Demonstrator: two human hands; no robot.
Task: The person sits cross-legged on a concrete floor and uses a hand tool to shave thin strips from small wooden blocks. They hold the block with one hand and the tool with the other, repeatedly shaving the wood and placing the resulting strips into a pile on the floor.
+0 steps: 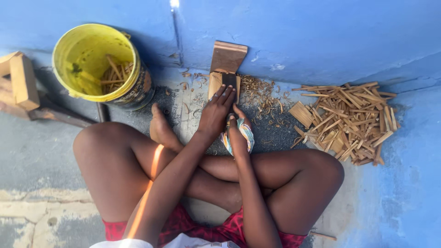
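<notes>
The person sits cross-legged on the grey concrete floor [36, 151], in red patterned shorts [229, 229], both forearms reaching forward between the knees. One bare foot [161, 129] lies just left of the hands.

The right hand [239, 131] is closed in a fist around a handle wrapped in striped blue, white and orange cloth [246, 133]; the tool's working end is hidden under the hands, so its kind cannot be told. The left hand [216, 112] lies flat and palm down, fingers [225, 94] spread slightly apart and stretched forward, pressing on a small flat wooden block [215, 82] on the floor directly in front of the person. The block is pale brown, rectangular, with a dark strip along its middle. Whether the left fingers curl around anything cannot be told.

Just beyond it a second, darker brown wooden board [227, 56] leans upright against the blue wall [321, 32]. Curly wood shavings [259, 92] are scattered to the right of the block.

Further right, near the wall's corner, lies one loose heap of many short split wooden sticks [351, 119], too many to count. To the far left stands one yellow plastic bucket [82, 50] with several sticks inside, and beside it a wooden frame [20, 80].
</notes>
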